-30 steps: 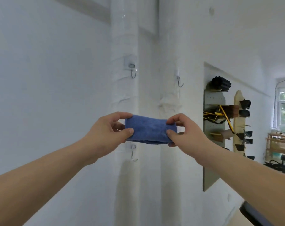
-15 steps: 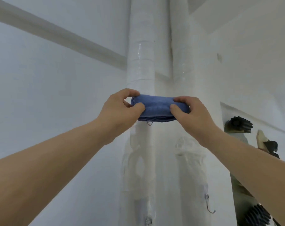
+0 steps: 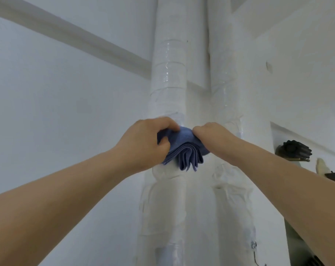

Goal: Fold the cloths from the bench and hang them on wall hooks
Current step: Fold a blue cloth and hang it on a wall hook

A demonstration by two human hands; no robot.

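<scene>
A folded blue cloth [image 3: 183, 148] is pressed against the white wrapped pipe [image 3: 169, 83] at head height. Its layered edges hang down in the middle. My left hand [image 3: 143, 143] grips its left end and my right hand [image 3: 210, 137] grips its right end, with the fingers curled over the top. The hook behind the cloth is hidden by the cloth and my hands. A lower wall hook [image 3: 254, 246] shows on the second pipe at the bottom right.
A second white pipe [image 3: 226, 93] runs beside the first one. A grey beam [image 3: 67, 35] crosses the wall at the upper left. Black tool handles [image 3: 293, 149] stick out from a board at the right edge.
Both hands have pushed the cloth in against the pipe and drawn closer together. The cloth now droops in folds between them instead of being held flat.
</scene>
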